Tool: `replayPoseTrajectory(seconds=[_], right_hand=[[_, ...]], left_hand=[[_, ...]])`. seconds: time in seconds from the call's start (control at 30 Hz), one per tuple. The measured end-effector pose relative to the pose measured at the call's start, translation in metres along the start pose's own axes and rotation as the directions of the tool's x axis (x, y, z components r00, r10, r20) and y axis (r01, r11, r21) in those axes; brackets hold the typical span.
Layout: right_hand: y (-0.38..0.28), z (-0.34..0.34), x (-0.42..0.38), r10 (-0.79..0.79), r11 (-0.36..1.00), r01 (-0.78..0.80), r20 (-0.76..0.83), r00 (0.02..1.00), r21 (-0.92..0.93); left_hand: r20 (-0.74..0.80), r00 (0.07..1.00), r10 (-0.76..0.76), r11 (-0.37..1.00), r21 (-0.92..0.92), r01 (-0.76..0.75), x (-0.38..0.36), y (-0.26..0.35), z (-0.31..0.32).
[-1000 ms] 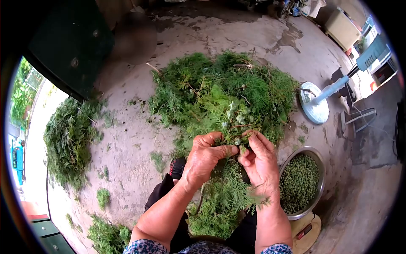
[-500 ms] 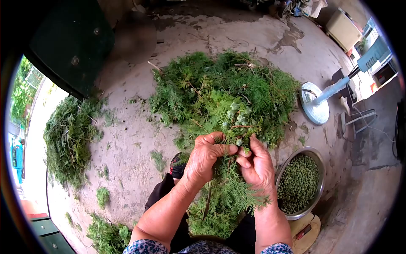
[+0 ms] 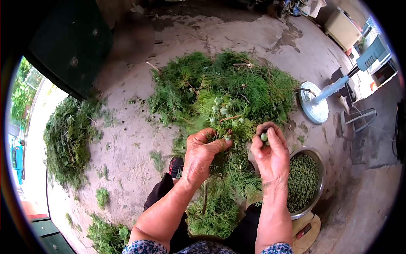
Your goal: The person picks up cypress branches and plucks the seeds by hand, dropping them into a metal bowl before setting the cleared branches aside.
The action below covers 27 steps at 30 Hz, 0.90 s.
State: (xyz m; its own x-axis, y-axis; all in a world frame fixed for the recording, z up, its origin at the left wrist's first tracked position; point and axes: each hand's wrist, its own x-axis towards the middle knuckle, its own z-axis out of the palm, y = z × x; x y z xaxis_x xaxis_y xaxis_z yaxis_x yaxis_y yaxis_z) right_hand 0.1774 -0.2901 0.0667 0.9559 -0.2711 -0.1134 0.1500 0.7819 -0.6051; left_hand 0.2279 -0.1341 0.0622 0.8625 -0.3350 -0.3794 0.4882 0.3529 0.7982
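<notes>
My left hand (image 3: 202,149) is closed, its thumb and fingers pinching a leafy evergreen branch (image 3: 237,178) that hangs down over my lap. Pale green cones (image 3: 224,110) cluster on the branch just beyond those fingertips. To the right, my right hand (image 3: 272,152) is apart from the branch, with a small round green cone (image 3: 264,136) held between curled thumb and fingers. Close by that wrist stands a metal bowl (image 3: 320,163) full of similar green cones (image 3: 302,182).
A large heap of cut branches (image 3: 224,80) lies ahead on the concrete floor (image 3: 127,139). Another pile (image 3: 67,139) is at the left. A fan with a round pale base (image 3: 315,108) stands at the right. Beside the bowl, a dark red phone-like object (image 3: 303,231) rests on a wooden stool (image 3: 311,239).
My right hand has pulled away from the branch to the right, now with a green cone in its fingers. My left hand keeps hold of the branch, which has shifted slightly left.
</notes>
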Motion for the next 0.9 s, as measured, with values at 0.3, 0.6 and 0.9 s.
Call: replayPoseTrajectory(seconds=[0.3,0.6,0.9], right_hand=[[0.036,0.030,-0.013,-0.385,0.201,0.356,0.261,0.885,-0.913],[0.037,0.026,-0.015,-0.290,0.363,0.177,0.070,0.954,-0.915],[-0.004,-0.001,-0.009,0.185,0.974,-0.166,-0.117,0.976,0.158]], left_hand=[[0.022,0.983,0.180,0.951,0.252,-0.180,-0.005,-0.002,0.004],[0.021,0.997,0.078,0.953,0.293,-0.081,-0.012,0.007,0.008],[0.034,0.999,-0.031,0.999,0.014,0.030,-0.008,-0.002,0.000]])
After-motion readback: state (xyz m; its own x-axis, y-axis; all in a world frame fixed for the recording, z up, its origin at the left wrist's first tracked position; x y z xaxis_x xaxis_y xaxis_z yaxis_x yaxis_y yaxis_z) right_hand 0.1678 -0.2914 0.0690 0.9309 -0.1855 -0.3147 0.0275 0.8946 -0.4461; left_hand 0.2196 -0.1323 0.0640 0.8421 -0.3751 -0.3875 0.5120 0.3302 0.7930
